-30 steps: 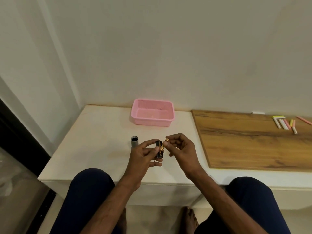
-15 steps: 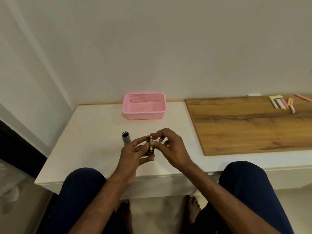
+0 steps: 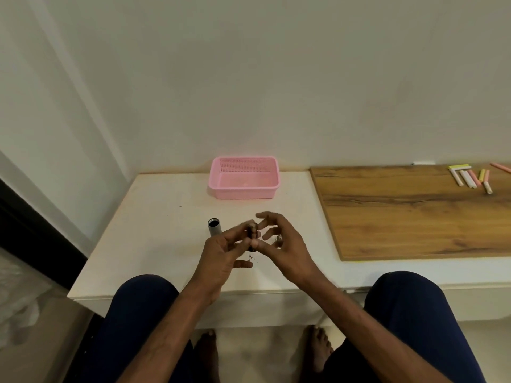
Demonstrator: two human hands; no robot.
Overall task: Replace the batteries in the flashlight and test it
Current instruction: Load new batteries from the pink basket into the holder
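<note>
Both hands are raised just over the white surface (image 3: 154, 217), in front of the pink basket (image 3: 244, 178). A small dark battery holder (image 3: 251, 234) is pinched upright between the thumb and fingers of the left hand (image 3: 221, 255). The right hand (image 3: 284, 247) is seen beside it with its fingers spread apart; one fingertip appears to touch the holder's lower end, but nothing is gripped. Motion blur leaves the exact contact unclear.

Half a second ago a gold-coloured battery was pressed against the holder by the right hand's closed fingertips, and a second ago it was held above it. No battery is seen in that hand now, and its fingers have been opened. It is judged that the battery has been seated in the holder, though the cells cannot be made out. The camera view has also been tilted downward.

The grey flashlight body (image 3: 214, 227) is stood on end on the surface, nearer than the basket and just to the left of the hands, open mouth up. A small metallic piece (image 3: 278, 238) is glimpsed behind the right hand's fingers; its identity cannot be told. The holder is presumably to be returned to the body next, then the light closed and switched on.
</note>
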